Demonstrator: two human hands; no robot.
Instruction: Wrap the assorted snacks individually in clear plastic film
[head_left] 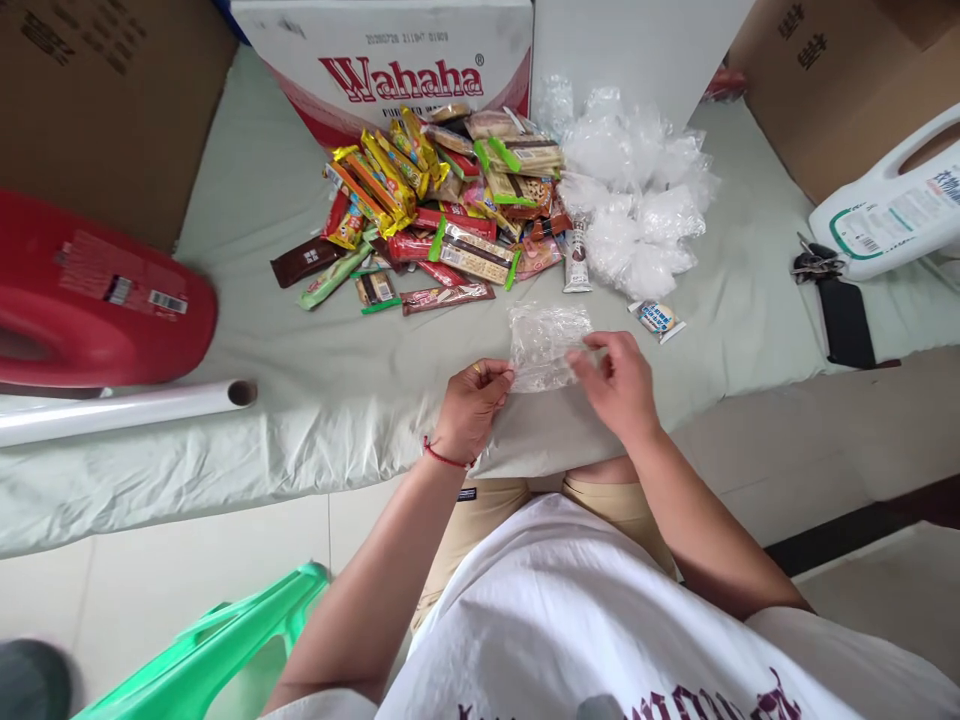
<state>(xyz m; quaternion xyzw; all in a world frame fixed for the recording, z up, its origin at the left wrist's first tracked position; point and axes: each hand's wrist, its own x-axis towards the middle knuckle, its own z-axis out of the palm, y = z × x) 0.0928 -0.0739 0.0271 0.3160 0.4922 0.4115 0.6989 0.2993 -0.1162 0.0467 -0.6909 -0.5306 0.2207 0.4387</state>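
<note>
Between my hands is a clear plastic bag (551, 345), flat and crinkled, just above the cloth near the table's front edge. My left hand (472, 405) pinches its left edge between thumb and fingers. At the bag's right edge is my right hand (616, 385), its fingers apart and slightly blurred; whether they touch the plastic is hard to tell. Beyond the bag lies a heap of wrapped snack bars (480, 250), in yellow, red, green and brown wrappers. To its right is a pile of crumpled clear plastic bags (637, 200). One small blue-and-white wrapped snack (657, 320) lies apart, near my right hand.
A white Wahaha carton (420, 60) stands behind the snacks. At left are a red jug (105, 300) and a plastic film roll (127, 408). On the right are a white bottle (892, 200), keys (816, 262) and a black phone-like object (846, 322). A green stool (217, 640) stands below.
</note>
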